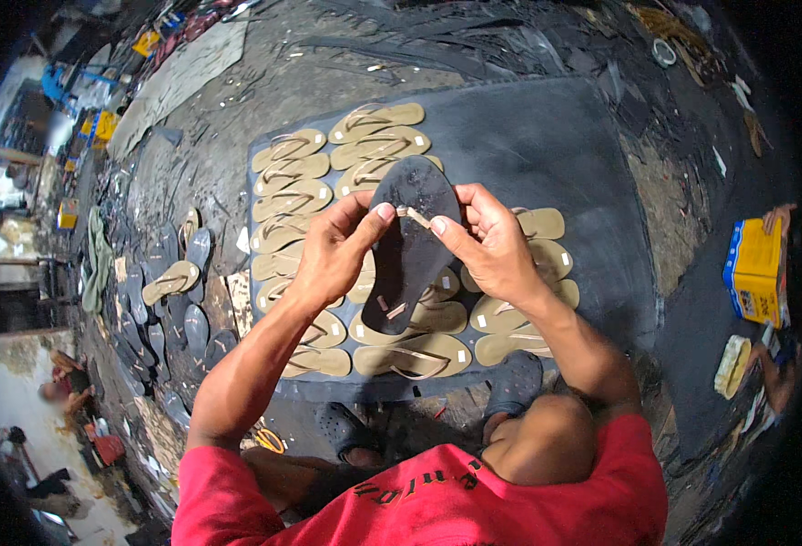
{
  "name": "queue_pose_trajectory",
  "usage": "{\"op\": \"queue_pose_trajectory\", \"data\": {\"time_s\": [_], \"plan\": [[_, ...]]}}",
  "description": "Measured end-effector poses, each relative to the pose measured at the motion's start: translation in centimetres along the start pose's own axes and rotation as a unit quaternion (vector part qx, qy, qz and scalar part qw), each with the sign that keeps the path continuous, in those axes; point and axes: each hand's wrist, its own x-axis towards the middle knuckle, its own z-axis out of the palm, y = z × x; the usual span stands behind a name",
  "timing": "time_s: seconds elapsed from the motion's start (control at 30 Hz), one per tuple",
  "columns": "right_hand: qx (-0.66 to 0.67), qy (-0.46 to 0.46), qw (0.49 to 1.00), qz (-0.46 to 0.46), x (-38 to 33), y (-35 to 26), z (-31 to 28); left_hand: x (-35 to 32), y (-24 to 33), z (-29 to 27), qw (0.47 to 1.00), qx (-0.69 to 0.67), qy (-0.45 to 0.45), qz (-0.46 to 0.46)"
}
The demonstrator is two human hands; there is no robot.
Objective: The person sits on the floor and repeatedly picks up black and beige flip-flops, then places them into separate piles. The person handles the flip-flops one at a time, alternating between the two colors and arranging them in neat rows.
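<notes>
Between my hands is a black sandal sole point(412, 264), its dark face toward me, held above the rows of sandals. My left hand point(339, 244) grips its left edge, thumb pressed on the face. From the other side my right hand point(494, 238) holds the right edge, its thumb at a short tan strap end point(416, 218) lying across the sole. Two small tan strap pieces point(389, 307) show near the narrower lower end. Under and around my hands, tan thong sandals point(410, 355) lie in rows, most with a small white label.
A dark sheet point(538, 127) lies under the sandals. Loose dark soles point(196, 332) and a tan sandal point(172, 282) are heaped on the left. Black rubber scraps point(401, 55) litter the far floor. At right stands a yellow box point(754, 270). My feet in dark clogs point(345, 429) are at the near edge.
</notes>
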Motion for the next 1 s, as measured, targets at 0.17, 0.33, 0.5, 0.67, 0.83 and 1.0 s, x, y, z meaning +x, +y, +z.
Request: {"op": "queue_pose_trajectory", "data": {"time_s": [0.17,0.33,0.5,0.67,0.83,1.0], "plan": [[-0.006,-0.016,1.0,0.004,-1.9,-1.1,-7.0,2.1,-1.2,4.2,0.975,-0.169,-0.082,-0.115],[-0.191,-0.113,0.975,0.012,-5.3,0.9,-14.2,3.0,-5.0,10.3,0.921,-0.053,-0.241,-0.301],[-0.131,0.144,0.978,0.082,-6.5,2.4,-20.7,7.0,-9.8,8.7,0.922,-0.283,-0.08,-0.252],[-0.176,0.193,0.957,0.123,-0.9,6.7,-25.4,13.5,-15.7,10.7,0.96,-0.194,0.123,-0.158],[-0.183,0.188,0.956,0.135,1.7,12.6,-29.3,15.9,-20.0,12.1,0.975,-0.005,0.156,-0.159],[-0.21,0.166,0.949,0.166,1.4,14.0,-29.4,15.1,-21.5,12.0,0.971,0.033,0.194,-0.135]]}}
